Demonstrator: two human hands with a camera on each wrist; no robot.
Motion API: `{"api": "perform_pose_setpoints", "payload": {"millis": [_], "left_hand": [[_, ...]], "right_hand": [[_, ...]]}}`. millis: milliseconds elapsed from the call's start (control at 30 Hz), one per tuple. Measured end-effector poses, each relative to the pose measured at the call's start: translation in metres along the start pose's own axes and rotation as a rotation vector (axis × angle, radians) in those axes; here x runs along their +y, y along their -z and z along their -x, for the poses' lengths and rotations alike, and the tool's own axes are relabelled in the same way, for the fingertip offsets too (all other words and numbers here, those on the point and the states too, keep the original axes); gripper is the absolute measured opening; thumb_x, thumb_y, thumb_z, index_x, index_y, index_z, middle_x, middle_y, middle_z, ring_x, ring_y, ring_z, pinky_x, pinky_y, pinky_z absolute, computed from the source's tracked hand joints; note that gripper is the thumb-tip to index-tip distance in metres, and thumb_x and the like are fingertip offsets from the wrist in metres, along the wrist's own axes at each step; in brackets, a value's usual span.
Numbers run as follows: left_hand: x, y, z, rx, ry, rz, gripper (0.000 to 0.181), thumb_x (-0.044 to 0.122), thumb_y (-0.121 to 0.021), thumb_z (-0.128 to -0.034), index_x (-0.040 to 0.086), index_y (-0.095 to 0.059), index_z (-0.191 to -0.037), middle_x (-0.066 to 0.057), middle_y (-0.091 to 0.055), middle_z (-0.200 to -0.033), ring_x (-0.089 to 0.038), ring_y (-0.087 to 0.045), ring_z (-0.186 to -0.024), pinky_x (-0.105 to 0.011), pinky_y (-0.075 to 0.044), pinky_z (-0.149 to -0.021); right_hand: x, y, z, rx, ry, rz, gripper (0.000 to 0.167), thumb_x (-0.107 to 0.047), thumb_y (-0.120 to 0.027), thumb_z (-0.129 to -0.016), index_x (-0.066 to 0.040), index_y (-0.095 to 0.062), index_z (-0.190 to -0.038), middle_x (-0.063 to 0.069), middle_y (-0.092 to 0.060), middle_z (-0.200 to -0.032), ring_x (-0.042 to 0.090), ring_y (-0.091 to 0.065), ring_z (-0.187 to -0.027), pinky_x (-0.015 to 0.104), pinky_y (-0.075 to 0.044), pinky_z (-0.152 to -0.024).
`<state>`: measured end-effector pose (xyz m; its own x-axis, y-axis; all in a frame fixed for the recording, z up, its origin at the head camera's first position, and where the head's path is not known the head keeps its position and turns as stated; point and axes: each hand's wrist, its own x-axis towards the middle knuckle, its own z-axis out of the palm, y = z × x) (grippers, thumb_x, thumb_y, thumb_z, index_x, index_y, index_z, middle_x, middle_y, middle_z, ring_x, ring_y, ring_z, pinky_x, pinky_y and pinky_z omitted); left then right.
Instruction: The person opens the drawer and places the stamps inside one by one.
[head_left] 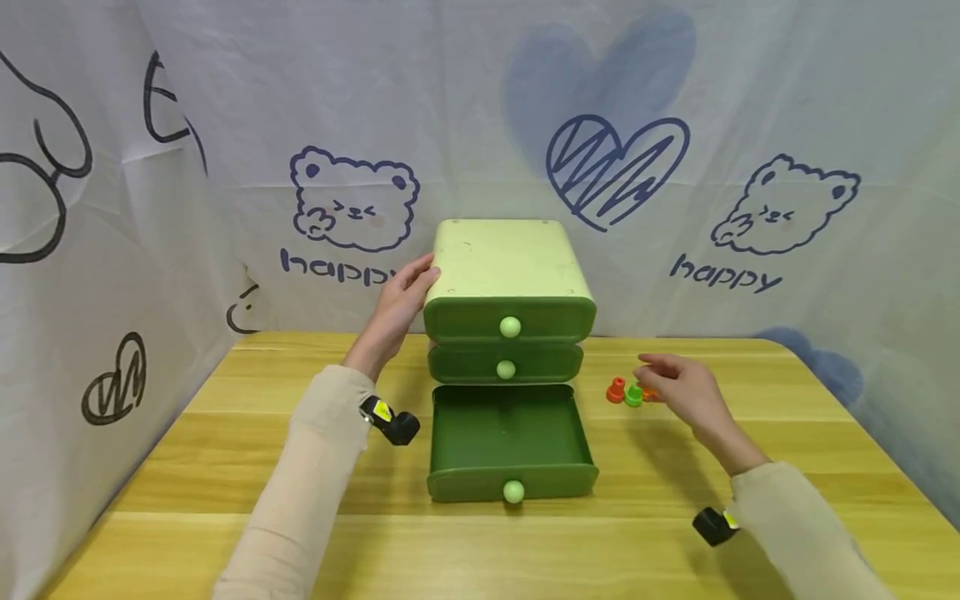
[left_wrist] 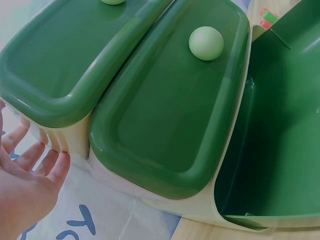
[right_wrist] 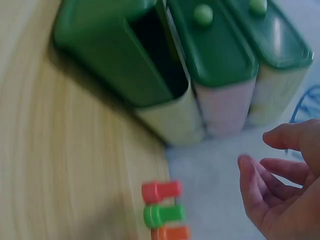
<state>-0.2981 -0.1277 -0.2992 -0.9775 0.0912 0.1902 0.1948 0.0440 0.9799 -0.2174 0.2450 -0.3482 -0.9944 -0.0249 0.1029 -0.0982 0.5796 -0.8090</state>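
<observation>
A small chest of drawers (head_left: 510, 258) stands on the table, cream on top with green drawer fronts. Its bottom drawer (head_left: 510, 433) is pulled out and nothing shows inside; the two drawers above are pushed in. My left hand (head_left: 401, 304) rests against the upper left side of the chest, fingertips touching its side in the left wrist view. Right of the chest, my right hand (head_left: 686, 396) hovers with nothing in it, thumb and fingers apart and loosely bent. Near it stand a red peg (right_wrist: 161, 191), a green peg (right_wrist: 164, 215) and an orange peg (right_wrist: 171, 233) in a row.
The wooden table (head_left: 225, 467) extends to both sides and in front of the chest. Behind it hangs a white cloth (head_left: 480, 108) with printed bears and hearts. The pulled-out drawer juts toward the front edge, its round knob (head_left: 513, 492) foremost.
</observation>
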Motion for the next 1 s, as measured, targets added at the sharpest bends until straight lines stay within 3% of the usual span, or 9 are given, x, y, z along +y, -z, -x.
{"api": "perform_pose_setpoints", "payload": {"millis": [167,433,833,1000], "left_hand": [[0.001,-0.001,0.0,0.006,-0.003,-0.006,0.051,0.031,-0.049,-0.1019,0.012,-0.04,-0.148,-0.007,-0.041,-0.148,-0.02,-0.041,-0.13,-0.034,-0.037,-0.107],[0.001,-0.002,0.0,0.002,-0.006,0.001,0.051,0.03,-0.049,-0.1021,0.012,-0.039,-0.148,-0.007,-0.041,-0.148,-0.02,-0.041,-0.131,-0.033,-0.037,-0.107],[-0.001,-0.003,0.001,-0.003,-0.008,0.024,0.051,0.03,-0.048,-0.1024,0.012,-0.038,-0.149,-0.007,-0.04,-0.148,-0.019,-0.04,-0.131,-0.033,-0.036,-0.107],[-0.001,-0.003,0.001,-0.001,-0.006,0.028,0.051,0.03,-0.048,-0.1023,0.012,-0.038,-0.149,-0.006,-0.039,-0.148,-0.019,-0.04,-0.132,-0.034,-0.036,-0.108]], "right_hand": [[0.018,0.008,-0.015,0.053,0.004,0.079,0.046,-0.019,-0.055,-0.099,0.012,-0.05,-0.133,0.029,-0.057,-0.125,0.039,-0.06,-0.106,0.042,-0.054,-0.086],[0.045,0.011,-0.029,0.078,-0.08,0.065,0.047,-0.017,-0.054,-0.099,0.013,-0.048,-0.134,0.032,-0.056,-0.125,0.042,-0.058,-0.108,0.046,-0.053,-0.087],[0.074,0.003,-0.039,0.028,-0.123,-0.039,0.046,-0.012,-0.055,-0.098,0.017,-0.046,-0.133,0.033,-0.052,-0.129,0.039,-0.056,-0.113,0.034,-0.055,-0.085],[0.079,0.0,-0.039,0.012,-0.127,0.026,0.045,-0.011,-0.058,-0.097,0.016,-0.048,-0.132,0.032,-0.053,-0.128,0.038,-0.057,-0.109,0.037,-0.055,-0.083]]}}
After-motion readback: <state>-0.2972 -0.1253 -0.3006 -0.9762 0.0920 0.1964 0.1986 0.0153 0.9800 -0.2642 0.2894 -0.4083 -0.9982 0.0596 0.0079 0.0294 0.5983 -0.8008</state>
